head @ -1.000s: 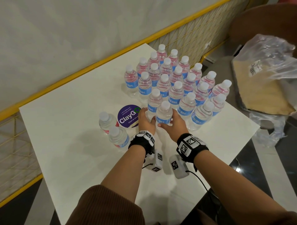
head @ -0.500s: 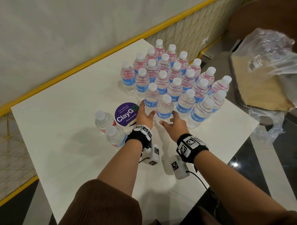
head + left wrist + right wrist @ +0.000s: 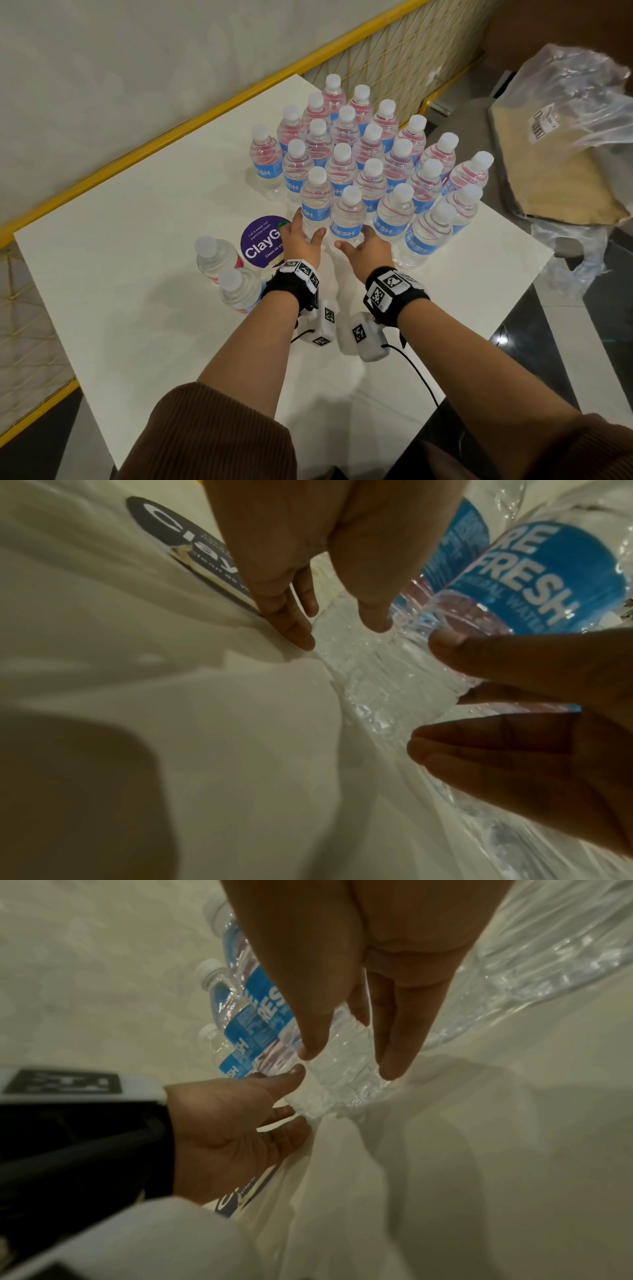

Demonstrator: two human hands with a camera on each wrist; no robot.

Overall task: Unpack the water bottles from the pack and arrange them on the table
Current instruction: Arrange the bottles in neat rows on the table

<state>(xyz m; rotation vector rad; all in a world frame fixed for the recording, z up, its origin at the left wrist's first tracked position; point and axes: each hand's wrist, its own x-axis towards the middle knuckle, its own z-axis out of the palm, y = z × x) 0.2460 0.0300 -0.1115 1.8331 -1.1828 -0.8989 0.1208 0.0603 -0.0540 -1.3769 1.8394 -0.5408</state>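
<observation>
Several small water bottles with blue labels and white caps stand packed together on the white table (image 3: 137, 308). The nearest, the front bottle (image 3: 347, 219), stands at the cluster's near edge with a second bottle (image 3: 317, 202) to its left. My left hand (image 3: 306, 228) lies low at the base of that left bottle, fingers straight, thumb toward the front bottle. My right hand (image 3: 354, 240) has its straight thumb and fingers on either side of the front bottle's base (image 3: 342, 1080). In the left wrist view my left hand (image 3: 339, 634) touches a clear ribbed base (image 3: 387, 674). Neither hand grips.
Two more bottles (image 3: 215, 253) (image 3: 239, 287) stand apart at the left, beside a round purple ClayGo sticker (image 3: 262, 240). The torn plastic wrap with its cardboard tray (image 3: 565, 144) lies on a seat to the right. A yellow rail (image 3: 171, 137) runs behind the table.
One second ago both hands gripped the front bottle. They have since loosened and slid down to its base, and the bottle stands in the cluster.
</observation>
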